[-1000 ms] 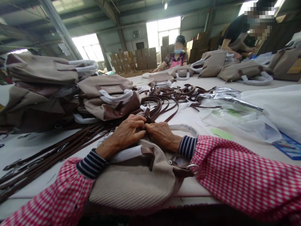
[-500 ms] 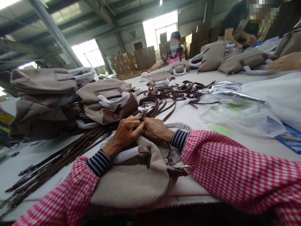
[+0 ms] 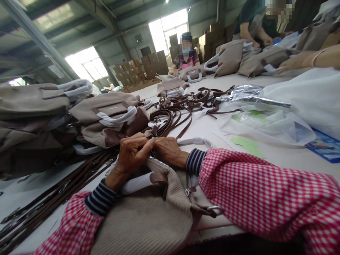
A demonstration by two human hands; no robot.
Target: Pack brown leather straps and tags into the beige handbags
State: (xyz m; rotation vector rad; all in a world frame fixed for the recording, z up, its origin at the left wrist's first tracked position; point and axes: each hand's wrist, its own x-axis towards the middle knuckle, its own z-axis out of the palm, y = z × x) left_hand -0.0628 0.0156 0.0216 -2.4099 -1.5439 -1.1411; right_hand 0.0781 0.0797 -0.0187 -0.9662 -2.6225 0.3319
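Well, from my head camera I see both my forearms reaching in and meeting just beyond the middle of the beige bag (image 3: 140,216), which lies before me at the near edge of the tabletop (image 3: 199,124). My left hand (image 3: 130,156) slopes up from the lower left, wrist bent, knuckles high; my right hand (image 3: 168,150) comes across from the right, its forearm flatter. They touch, both with fingers curled in tightly, gripping the bag's far end; the exact bit I pinch is hidden.

That bag shows one zipper (image 3: 170,170), one metal ring (image 3: 215,209) at its near end and two white-wrapped handles (image 3: 136,182). Left of my hands sits one finished-looking bag (image 3: 106,106), beside a stack (image 3: 29,102) of at least two. Coiled brown straps (image 3: 170,120) lie beyond, too tangled to count. Rightward are one green sheet (image 3: 247,145) and one blue packet (image 3: 326,145). Two co-workers (image 3: 187,60) stand or sit farther off, and one other person's hand (image 3: 297,63) reaches in from the right.
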